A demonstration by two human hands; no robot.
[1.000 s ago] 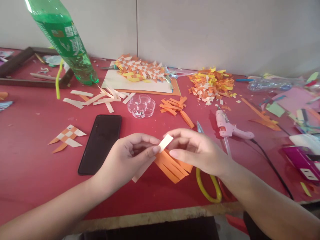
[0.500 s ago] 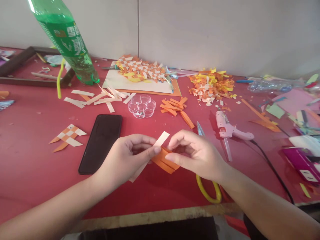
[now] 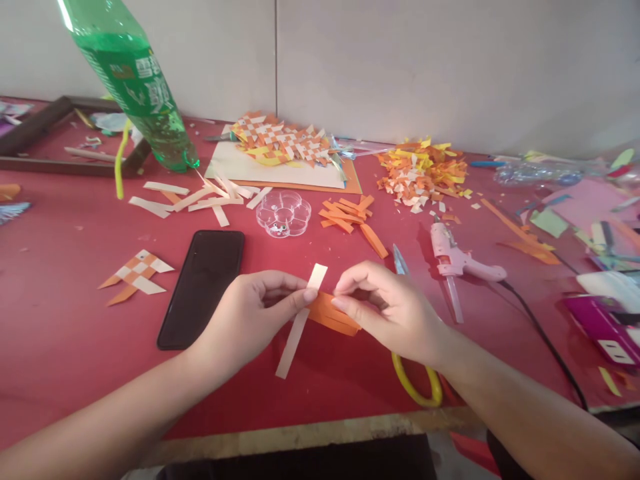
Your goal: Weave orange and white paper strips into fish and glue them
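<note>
Between finger and thumb, my left hand (image 3: 265,310) pinches a cream paper strip (image 3: 295,340) where it crosses the left end of some orange paper strips (image 3: 333,315). The cream strip slants, its upper end rising past my thumb and its lower end hanging over the red table. My right hand (image 3: 383,303) is closed at the right part of the orange strips, thumb and forefinger together on them. Left of my hands lies a woven orange and white paper fish (image 3: 137,271), beside a black phone (image 3: 203,288).
Scissors (image 3: 415,383) lie under my right hand, with a pink glue gun (image 3: 463,257) to the right. Behind are orange strips (image 3: 345,213), cream strips (image 3: 215,197), a clear flower-shaped tray (image 3: 283,213), woven fish (image 3: 283,139), paper scraps (image 3: 423,170) and a green bottle (image 3: 135,87).
The cream strip has turned steeper and its lower end now shows more fully below my left hand. The orange strips have tilted to lie flatter. Both hands stay nearly in place.
</note>
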